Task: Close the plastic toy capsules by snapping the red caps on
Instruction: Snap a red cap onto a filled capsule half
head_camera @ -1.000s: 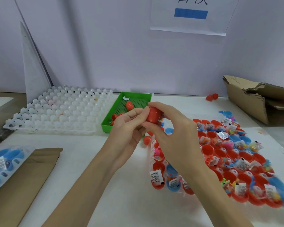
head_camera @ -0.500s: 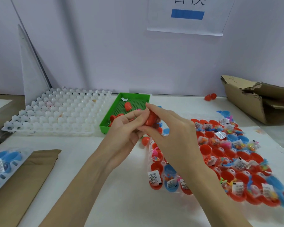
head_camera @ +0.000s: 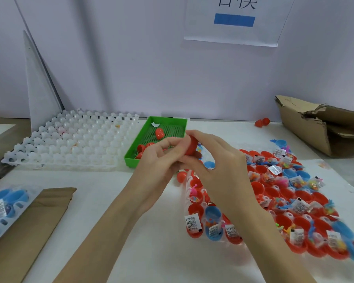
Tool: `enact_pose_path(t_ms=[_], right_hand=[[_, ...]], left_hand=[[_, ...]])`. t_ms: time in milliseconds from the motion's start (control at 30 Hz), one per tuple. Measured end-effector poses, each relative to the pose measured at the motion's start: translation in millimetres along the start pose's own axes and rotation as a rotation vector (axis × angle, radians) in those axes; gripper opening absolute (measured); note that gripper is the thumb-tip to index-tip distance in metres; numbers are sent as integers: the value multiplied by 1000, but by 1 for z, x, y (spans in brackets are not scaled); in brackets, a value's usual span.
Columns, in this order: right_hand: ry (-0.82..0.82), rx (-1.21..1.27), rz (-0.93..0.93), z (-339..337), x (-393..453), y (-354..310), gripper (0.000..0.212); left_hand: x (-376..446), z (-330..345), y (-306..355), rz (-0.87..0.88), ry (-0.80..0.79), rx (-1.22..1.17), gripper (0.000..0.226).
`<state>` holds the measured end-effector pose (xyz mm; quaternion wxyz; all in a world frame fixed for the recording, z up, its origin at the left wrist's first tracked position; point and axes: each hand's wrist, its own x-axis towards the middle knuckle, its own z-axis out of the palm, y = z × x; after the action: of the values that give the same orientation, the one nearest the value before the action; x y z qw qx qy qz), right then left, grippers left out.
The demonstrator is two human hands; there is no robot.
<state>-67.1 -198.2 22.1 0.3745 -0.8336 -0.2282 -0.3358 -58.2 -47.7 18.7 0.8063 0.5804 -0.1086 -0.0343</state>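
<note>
Pinching one red capsule (head_camera: 191,147) between them, left hand (head_camera: 158,162) and right hand (head_camera: 219,170) leave many open capsule halves (head_camera: 274,193) uncapped; few closed capsules lie in green tray (head_camera: 166,121).

The red capsule (head_camera: 191,147) is smooth, shiny plastic. The green tray (head_camera: 164,127) is hard plastic with a bumpy grid floor. The white holder tray (head_camera: 70,144) is thin, milky plastic, a little shiny. The box (head_camera: 307,127) is rough brown cardboard, torn at the edge. The desk (head_camera: 110,201) looks white, smooth and dull. The sign (head_camera: 233,21) is flat white paper.
</note>
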Motion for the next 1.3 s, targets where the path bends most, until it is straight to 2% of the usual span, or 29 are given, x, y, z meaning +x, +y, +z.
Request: enact_pose_path(t_ms=[133, 333, 467, 633, 800, 1000, 1300], right_hand=[[3, -13, -48, -1, 0, 0, 47], [3, 86, -32, 1, 0, -8, 57], [-9, 173, 7, 0, 0, -9, 53], [1, 114, -46, 1, 0, -6, 40], [21, 50, -87, 0, 0, -6, 45], [15, 85, -92, 0, 0, -6, 46], [37, 101, -120, -4, 0, -7, 38]], left_hand=[[-1, -2, 0, 32, -37, 0, 35], [-4, -1, 5, -26, -99, -157, 46], [-5, -2, 9, -43, -121, -194, 43], [-6, 3, 8, -57, -119, -229, 51], [-7, 7, 9, -52, -101, -219, 45], [-7, 7, 8, -40, -104, -216, 43], [-8, 8, 9, -99, -146, -283, 38]])
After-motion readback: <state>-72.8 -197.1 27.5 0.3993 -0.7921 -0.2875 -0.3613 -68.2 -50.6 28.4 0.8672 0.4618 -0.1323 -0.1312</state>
